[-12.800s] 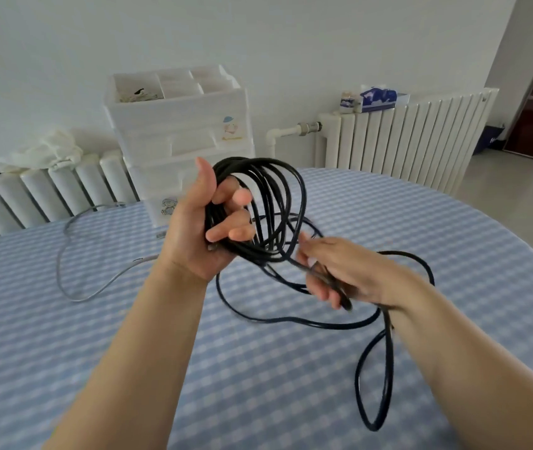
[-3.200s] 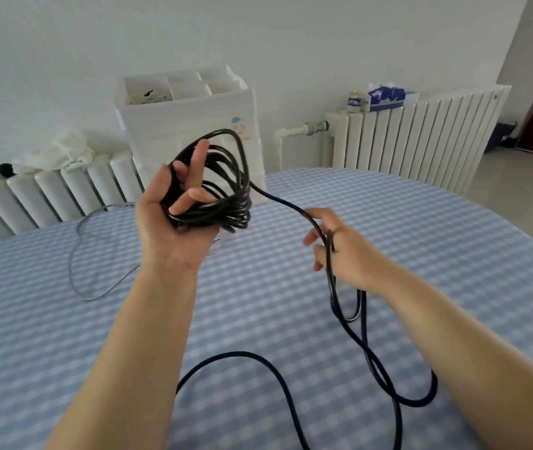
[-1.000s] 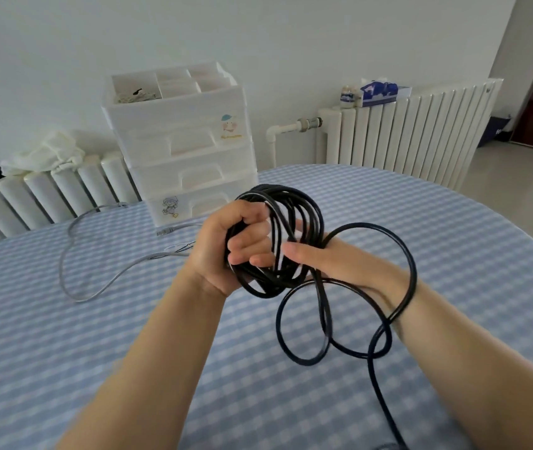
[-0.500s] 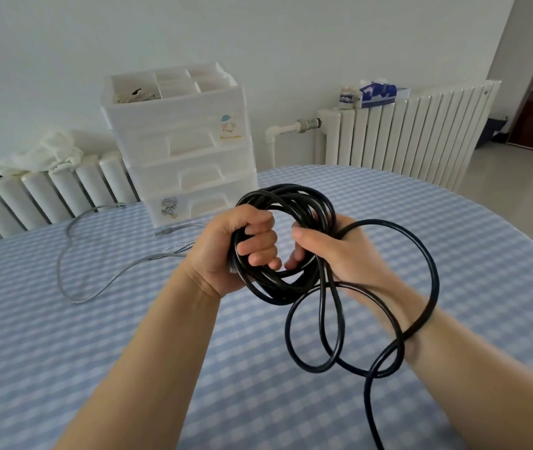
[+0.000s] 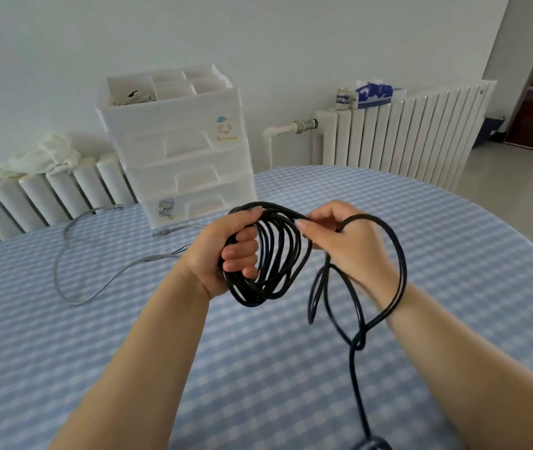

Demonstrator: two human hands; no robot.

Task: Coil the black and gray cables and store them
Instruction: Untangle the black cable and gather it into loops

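- Both hands are on the black cable (image 5: 271, 254), held up above the table (image 5: 96, 336): the left hand (image 5: 223, 254) has its fingers curled round one side of the bundled coil, gripping it.
- Opposite, the right hand (image 5: 353, 245) pinches a strand at the top of the coil between thumb and fingers, with a slack loop draped round its wrist.
- From that loop the uncoiled tail drops toward the near edge of the view — its end is out of sight.
- Judging by this, coiling of the black cable is well along but not finished; the next move calls for laying the loose loop onto the bundle and drawing up more of the tail without tangling it.
- Left of the hands, the gray cable (image 5: 96, 284) lies loose and uncoiled on the table.
- Farther back stands a white drawer unit (image 5: 180, 151) — a likely place for storage.
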